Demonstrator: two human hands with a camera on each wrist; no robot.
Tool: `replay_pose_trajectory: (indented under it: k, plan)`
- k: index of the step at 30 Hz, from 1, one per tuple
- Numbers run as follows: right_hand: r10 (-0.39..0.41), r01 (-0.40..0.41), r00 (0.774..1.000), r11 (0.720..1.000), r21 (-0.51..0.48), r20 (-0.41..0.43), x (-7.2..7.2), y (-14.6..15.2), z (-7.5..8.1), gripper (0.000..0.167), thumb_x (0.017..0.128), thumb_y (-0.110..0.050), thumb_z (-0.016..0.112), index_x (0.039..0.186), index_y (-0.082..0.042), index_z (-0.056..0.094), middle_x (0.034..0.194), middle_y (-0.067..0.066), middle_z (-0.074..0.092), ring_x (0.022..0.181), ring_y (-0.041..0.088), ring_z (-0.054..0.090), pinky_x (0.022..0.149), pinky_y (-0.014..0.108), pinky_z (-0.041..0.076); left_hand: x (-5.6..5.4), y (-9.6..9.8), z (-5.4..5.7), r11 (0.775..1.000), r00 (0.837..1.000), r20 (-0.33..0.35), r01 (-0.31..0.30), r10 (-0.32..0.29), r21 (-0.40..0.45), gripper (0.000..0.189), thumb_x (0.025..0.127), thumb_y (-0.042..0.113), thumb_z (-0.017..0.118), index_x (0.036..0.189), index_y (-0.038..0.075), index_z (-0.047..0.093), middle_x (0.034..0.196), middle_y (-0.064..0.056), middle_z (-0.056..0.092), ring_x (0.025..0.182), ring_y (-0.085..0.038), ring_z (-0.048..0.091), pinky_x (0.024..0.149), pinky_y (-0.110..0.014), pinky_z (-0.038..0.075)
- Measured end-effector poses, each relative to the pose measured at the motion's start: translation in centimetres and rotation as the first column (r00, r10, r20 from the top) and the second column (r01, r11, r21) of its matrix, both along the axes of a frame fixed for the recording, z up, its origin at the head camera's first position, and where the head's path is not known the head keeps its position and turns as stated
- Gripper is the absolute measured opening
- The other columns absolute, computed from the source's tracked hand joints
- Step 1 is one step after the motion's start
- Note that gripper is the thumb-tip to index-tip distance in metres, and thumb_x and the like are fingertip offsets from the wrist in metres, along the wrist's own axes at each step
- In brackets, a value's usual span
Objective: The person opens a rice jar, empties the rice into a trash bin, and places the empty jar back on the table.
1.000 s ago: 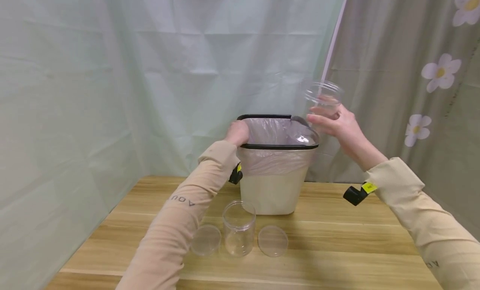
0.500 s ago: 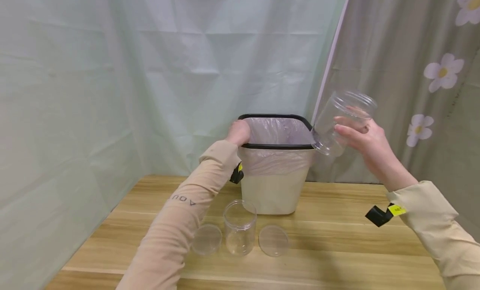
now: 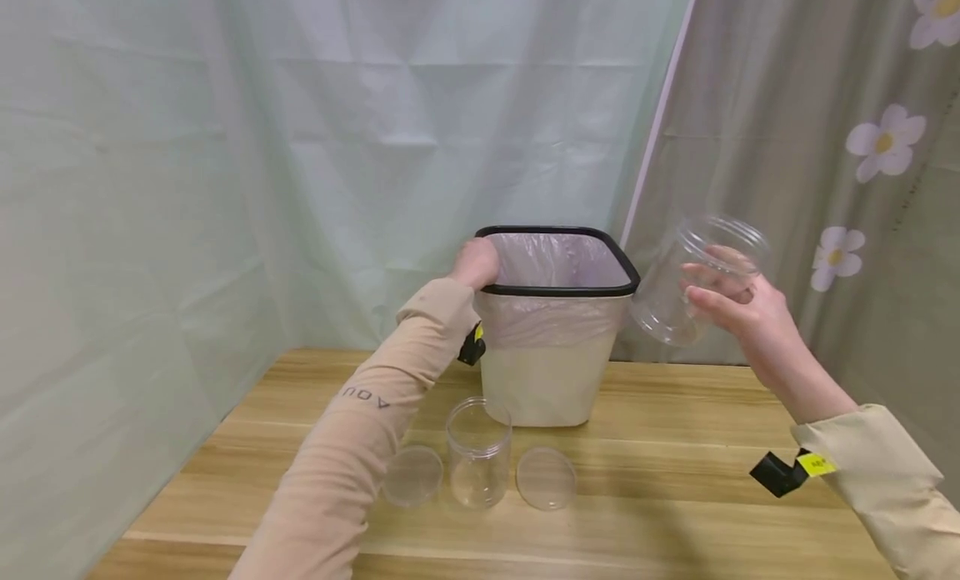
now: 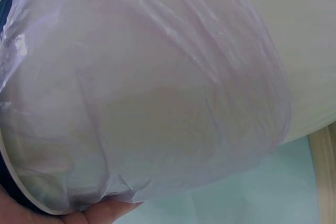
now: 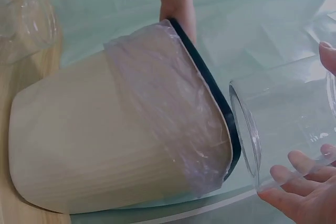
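Note:
A cream trash can (image 3: pixel 536 384) with a black rim and a pinkish plastic liner stands on the table. My left hand (image 3: pixel 476 263) grips its left rim; in the left wrist view, fingers (image 4: pixel 107 211) show at the rim's lower edge beside the liner. To the right of the can, my right hand (image 3: pixel 742 305) holds a clear jar (image 3: pixel 663 301) in the air, lidless and tilted. The right wrist view has the fingers (image 5: pixel 299 184) along the jar's side, its base close to the black rim. How far the left fingers reach inside the can is hidden.
In front of the can, a second clear jar (image 3: pixel 480 472) stands upright on the wooden table (image 3: pixel 697 480). A round clear lid (image 3: pixel 546 478) lies to its right, another lid (image 3: pixel 412 476) to its left. Pale curtains (image 3: pixel 420 147) hang behind.
My right hand has carried the jar from over the can's right rim outward to the right, then lower. The left hand stays on the rim.

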State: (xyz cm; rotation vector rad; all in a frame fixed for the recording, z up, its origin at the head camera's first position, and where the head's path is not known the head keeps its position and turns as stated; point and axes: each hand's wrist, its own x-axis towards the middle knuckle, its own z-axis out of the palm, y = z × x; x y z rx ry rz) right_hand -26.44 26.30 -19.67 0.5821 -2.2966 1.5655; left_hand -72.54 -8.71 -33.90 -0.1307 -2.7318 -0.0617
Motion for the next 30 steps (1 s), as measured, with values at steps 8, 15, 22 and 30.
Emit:
replay_pose_trajectory:
  k: [8, 15, 22, 30]
  plan:
    - [-0.009, 0.009, 1.000, 1.000, 0.019, 0.000, 0.5, 0.6, -2.5, 0.052, 0.092, -0.018, 0.054, 0.138, -0.023, 0.031, 0.125, -0.001, 0.050, 0.102, 0.013, 0.052, 0.077, 0.021, 0.041, 12.1, 1.6, 5.2, 0.999, 0.999, 0.017, 0.042, -0.042, 0.004, 0.020, 0.085, 0.012, 0.044, 0.086, 0.003, 0.061, 0.097, -0.014, 0.057, 0.084, -0.031, 0.054, 0.069, -0.040, 0.045]
    - [0.004, -0.004, 1.000, 1.000, 0.019, 0.018, 0.8, 0.9, -5.3, 0.050, 0.091, -0.015, 0.054, 0.136, -0.021, 0.032, 0.125, 0.004, 0.050, 0.106, 0.013, 0.051, 0.076, 0.023, 0.042, 13.7, 2.1, 5.9, 1.000, 0.997, 0.075, 0.030, -0.030, 0.004, 0.022, 0.086, 0.012, 0.043, 0.091, 0.002, 0.062, 0.101, -0.015, 0.056, 0.090, -0.031, 0.054, 0.074, -0.040, 0.044]
    - [0.071, -0.069, 0.994, 0.997, -0.027, 0.081, 0.9, 0.6, -8.1, 0.051, 0.090, -0.011, 0.055, 0.136, -0.018, 0.033, 0.125, 0.007, 0.050, 0.105, 0.014, 0.051, 0.077, 0.024, 0.042, -1.3, 0.3, -0.8, 1.000, 1.000, 0.006, 0.003, -0.003, -0.019, 0.021, 0.083, 0.020, 0.044, 0.087, 0.006, 0.060, 0.096, -0.013, 0.055, 0.079, -0.031, 0.053, 0.063, -0.043, 0.044]
    - [0.067, -0.065, 0.986, 0.998, -0.020, 0.151, 0.6, -0.2, -10.8, 0.060, 0.088, -0.015, 0.059, 0.138, -0.005, 0.027, 0.127, 0.021, 0.045, 0.105, 0.014, 0.053, 0.078, 0.025, 0.043, 3.7, 0.7, 1.6, 1.000, 1.000, -0.001, 0.000, 0.000, -0.018, 0.026, 0.083, 0.018, 0.041, 0.093, 0.003, 0.059, 0.097, -0.014, 0.055, 0.083, -0.034, 0.053, 0.068, -0.044, 0.045]
